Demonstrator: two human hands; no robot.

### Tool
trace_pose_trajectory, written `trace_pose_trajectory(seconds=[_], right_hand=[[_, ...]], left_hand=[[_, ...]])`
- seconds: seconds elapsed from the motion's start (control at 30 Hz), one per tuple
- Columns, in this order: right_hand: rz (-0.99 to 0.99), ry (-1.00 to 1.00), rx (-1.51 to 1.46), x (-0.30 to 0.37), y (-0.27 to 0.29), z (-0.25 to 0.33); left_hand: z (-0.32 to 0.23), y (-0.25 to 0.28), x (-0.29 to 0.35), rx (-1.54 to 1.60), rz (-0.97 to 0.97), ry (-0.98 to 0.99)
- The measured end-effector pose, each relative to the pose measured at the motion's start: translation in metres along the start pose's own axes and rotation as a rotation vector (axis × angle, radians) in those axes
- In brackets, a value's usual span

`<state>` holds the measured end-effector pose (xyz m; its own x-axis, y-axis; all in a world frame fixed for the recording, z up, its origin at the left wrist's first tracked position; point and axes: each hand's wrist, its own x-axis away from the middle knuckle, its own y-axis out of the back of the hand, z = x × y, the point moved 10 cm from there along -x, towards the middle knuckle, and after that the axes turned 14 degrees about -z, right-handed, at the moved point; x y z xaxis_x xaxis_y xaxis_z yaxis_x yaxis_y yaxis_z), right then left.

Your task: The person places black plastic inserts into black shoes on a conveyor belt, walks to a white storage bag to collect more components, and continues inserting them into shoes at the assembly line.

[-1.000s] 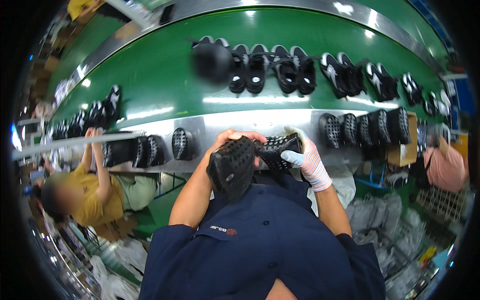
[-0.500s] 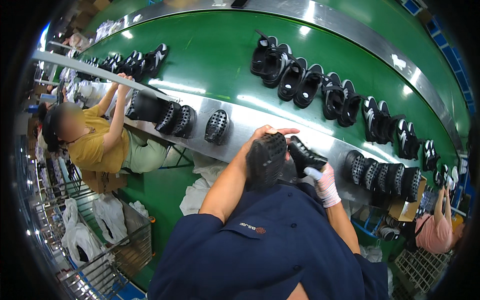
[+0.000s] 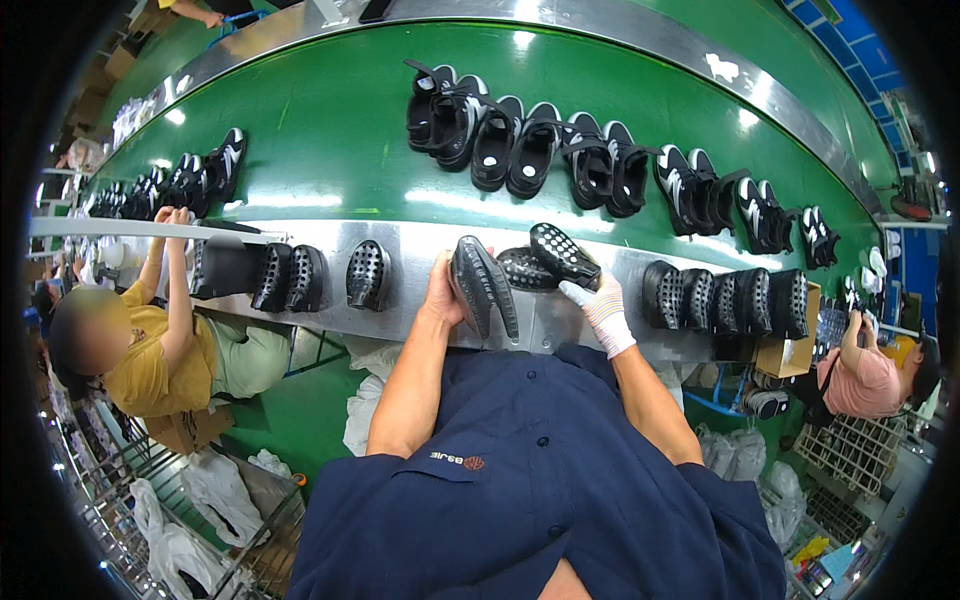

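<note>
Centrally, bare left hand [image 3: 442, 288] is gripping curved black piece [image 3: 473, 284]; gloved right hand [image 3: 602, 312] is holding perforated black shell [image 3: 560, 252] over metal bench [image 3: 412, 262].

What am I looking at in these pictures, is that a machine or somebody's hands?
No machine: these are a person's own two hands. Every picture comes from the left one of two wide cameras worn on the person's head, looking down, so straight edges bend.

The bare left hand holds a black item; I can't tell whether it's one piece or two. The gloved right hand has its grip on a dotted piece, which partly covers another one.

Similar black pieces line the steel ledge on both sides. Beyond, black-and-white shoes sit on a green surface.
</note>
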<state>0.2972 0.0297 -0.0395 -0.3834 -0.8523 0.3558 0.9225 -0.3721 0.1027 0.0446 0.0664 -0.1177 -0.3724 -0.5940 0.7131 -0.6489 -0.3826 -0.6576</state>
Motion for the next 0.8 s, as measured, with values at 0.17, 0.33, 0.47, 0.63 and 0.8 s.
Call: trace_pose_trajectory(seconds=[0.17,0.33,0.47,0.63,0.8], right_hand=[[0.142,0.442,0.508,0.001,-0.016,0.022],[0.237,0.730,1.017,0.006,-0.053,0.013],[0.239,0.683,1.084,0.007,-0.064,0.011],[0.198,0.622,0.946,0.010,-0.048,0.007],[0.098,0.646,0.605,0.040,-0.006,0.044]], left_hand=[[-0.028,0.008,0.015,-0.374,-0.147,-0.185],[-0.022,-0.002,0.012,-0.441,-0.071,-0.173],[-0.009,0.005,0.002,-0.458,-0.090,-0.159],[0.007,-0.053,0.010,-0.248,0.118,0.003],[0.002,-0.093,0.012,-1.022,0.317,-0.429]])
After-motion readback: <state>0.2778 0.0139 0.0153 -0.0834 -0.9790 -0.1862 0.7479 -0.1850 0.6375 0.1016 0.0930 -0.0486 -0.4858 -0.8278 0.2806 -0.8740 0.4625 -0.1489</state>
